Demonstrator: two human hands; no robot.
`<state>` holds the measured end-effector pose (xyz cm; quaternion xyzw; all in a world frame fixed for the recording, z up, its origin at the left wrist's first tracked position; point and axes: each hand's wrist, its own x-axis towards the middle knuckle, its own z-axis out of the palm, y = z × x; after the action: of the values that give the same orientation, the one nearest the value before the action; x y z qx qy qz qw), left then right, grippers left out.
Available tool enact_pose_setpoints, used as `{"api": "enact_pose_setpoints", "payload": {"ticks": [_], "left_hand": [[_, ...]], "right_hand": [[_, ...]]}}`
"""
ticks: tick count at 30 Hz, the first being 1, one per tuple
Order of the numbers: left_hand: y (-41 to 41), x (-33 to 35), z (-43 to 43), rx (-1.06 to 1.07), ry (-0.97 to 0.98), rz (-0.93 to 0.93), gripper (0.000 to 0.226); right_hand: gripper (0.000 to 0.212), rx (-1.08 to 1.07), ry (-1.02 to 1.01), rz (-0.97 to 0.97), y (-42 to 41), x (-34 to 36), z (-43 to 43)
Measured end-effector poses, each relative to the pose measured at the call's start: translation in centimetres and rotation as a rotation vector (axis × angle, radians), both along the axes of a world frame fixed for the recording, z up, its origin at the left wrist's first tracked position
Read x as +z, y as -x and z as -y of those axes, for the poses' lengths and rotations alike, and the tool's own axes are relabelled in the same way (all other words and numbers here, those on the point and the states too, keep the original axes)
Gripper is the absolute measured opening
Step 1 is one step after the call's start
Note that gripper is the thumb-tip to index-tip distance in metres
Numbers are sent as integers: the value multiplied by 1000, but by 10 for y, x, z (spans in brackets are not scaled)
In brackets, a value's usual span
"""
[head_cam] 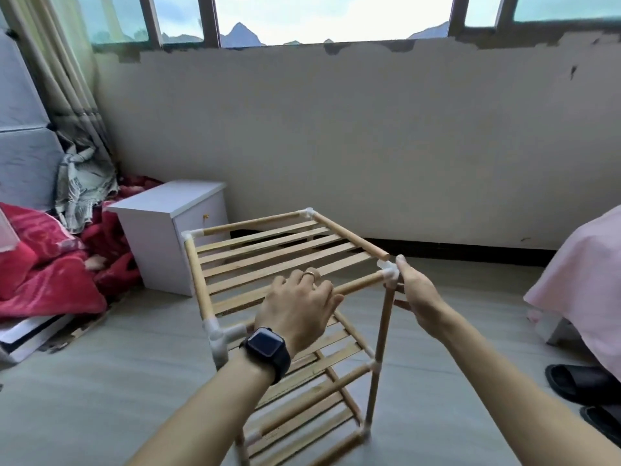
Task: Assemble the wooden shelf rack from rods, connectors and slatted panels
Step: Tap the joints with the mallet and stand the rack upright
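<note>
I am steadying the rack (198,280), standing on the floor (100,381), with my left hand (297,311) curled round its front rod (363,283) and my right hand (420,297) pinching the corner connector (389,271), judging it light, stiff, yet wobbly at unseated joints.

Hidden under the left hand (295,307): the middle of the near top rod (363,284) and part of the top slatted panel (268,255). Cannot tell how the fingers of the right hand (420,294) lie behind the corner connector (388,271). At 6 o'clock, cut off by the bottom edge: the rack's near left leg (242,449); lowest slatted panel (295,428) blurred. At 4 o'clock, sandals (578,381) cropped by the right edge; at 9 o'clock, red blanket (43,280) cropped by the left.
</note>
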<state>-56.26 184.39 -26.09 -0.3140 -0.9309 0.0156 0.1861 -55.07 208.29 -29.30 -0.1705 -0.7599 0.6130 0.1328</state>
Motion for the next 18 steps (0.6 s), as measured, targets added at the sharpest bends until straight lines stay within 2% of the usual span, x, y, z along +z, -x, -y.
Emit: {"api": "enact_pose_setpoints", "payload": {"ticks": [3, 6, 9, 12, 14, 15, 18], "left_hand": [[13, -3, 14, -42, -18, -112, 54], [17, -12, 28, 35, -106, -100, 58], [-3, -19, 8, 23, -278, -50, 54], [-26, -30, -19, -13, -239, -72, 58], [-26, -35, -21, -4, -210, -113, 59], [-23, -37, -19, -13, -201, -143, 59], [-17, -42, -15, -57, -217, -216, 61]], "right_hand": [[31, -13, 16, -15, -10, -3, 10], [33, 40, 69, -39, -28, -7, 29], [41, 138, 164, -13, -41, -7, 49], [61, 223, 291, 48, -44, -3, 65], [78, 261, 294, 33, -43, -1, 70], [80, 270, 282, 22, -42, 0, 71], [58, 306, 266, 3, -40, 4, 75]]}}
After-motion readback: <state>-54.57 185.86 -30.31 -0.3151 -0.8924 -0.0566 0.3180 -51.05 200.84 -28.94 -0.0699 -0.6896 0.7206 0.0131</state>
